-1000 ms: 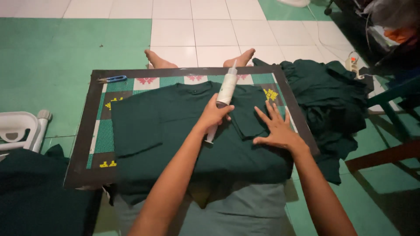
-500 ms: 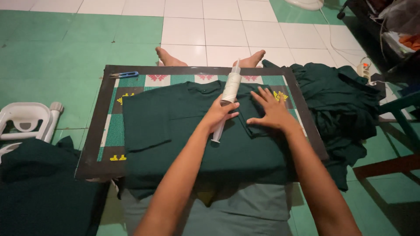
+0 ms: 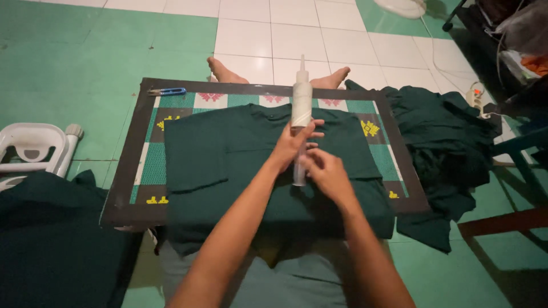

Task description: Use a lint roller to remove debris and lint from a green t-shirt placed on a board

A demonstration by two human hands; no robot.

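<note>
While the person sits on the tiled floor (image 3: pixel 68 51) with a board across the lap, the head view shows both hands meeting over a white tube-shaped applicator (image 3: pixel 301 108) with a tapered nozzle. The left hand (image 3: pixel 292 145) is clenched around the lower body of the applicator, holding it nearly upright along the midline of a dark green garment (image 3: pixel 228 165). The right hand (image 3: pixel 326 174) has its fingers (image 3: pixel 308 157) closed on the thin clear stem at the applicator's lower end, just above the cloth. Judged from this grip, the step in hand is readying or adjusting the applicator rather than working on the cloth; the next move would call for a steady hold and a controlled tilt of the nozzle toward the fabric.

The garment is soft, matte knit, spread flat and smooth on a rigid rectangular board (image 3: pixel 128 171), which has a dark border and a woven-looking green pattern with pink and yellow motifs. A small blue-handled snipper (image 3: pixel 166 91) lies on the board's far left edge. Crumpled green garments (image 3: pixel 451 142) are heaped to the right, and a white plastic stool (image 3: pixel 31 151) lies at left.
</note>
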